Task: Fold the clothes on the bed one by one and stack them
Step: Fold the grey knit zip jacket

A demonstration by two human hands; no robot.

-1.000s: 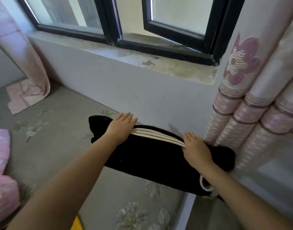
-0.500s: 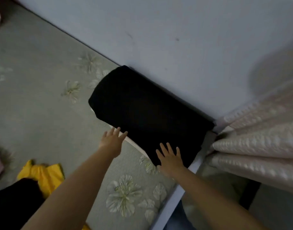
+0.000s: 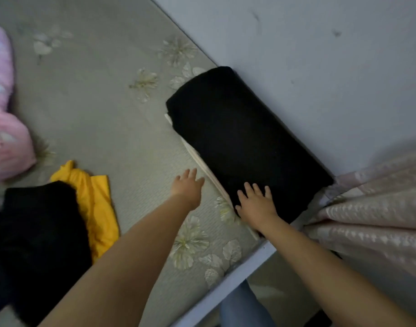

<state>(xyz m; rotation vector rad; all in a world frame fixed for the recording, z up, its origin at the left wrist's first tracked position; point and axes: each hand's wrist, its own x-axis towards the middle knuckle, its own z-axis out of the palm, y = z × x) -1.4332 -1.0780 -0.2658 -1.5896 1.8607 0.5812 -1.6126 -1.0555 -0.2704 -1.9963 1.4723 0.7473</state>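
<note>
Folded black garment (image 3: 240, 140): lies against the wall (image 3: 320, 67) at the bed's corner; its long axis runs from upper left down to lower right, along the wall; a pale layer (image 3: 202, 166) shows along its near edge, so it seems to sit on something folded beneath, though what that is I cannot tell.
Right hand (image 3: 256, 204): the nearer one; it rests flat on the garment's near, lower end, palm down, fingers (image 3: 250, 188) straight and spread apart, pointing up along the cloth; nothing is gripped.
Left hand (image 3: 187, 187): just beside the garment's near long edge, over the bedsheet (image 3: 96, 114); fingers straight, held loosely together, gripping nothing; whether the tips touch the pale edge I cannot tell.
Arms: both stretch out from the lower frame, the right one straight toward the garment, the left one angled in from the left.
Unfolded clothes: a yellow garment (image 3: 94, 199) and a dark garment (image 3: 39, 232) lie in a heap at lower left, well apart from the folded piece and nearer the left arm.
Judgement: this fold looks done and patted flat; the next reach probably goes left, to the heap.
Beyond: pink bedding (image 3: 4, 128) at far left; a curtain (image 3: 372, 208) at right.
</note>
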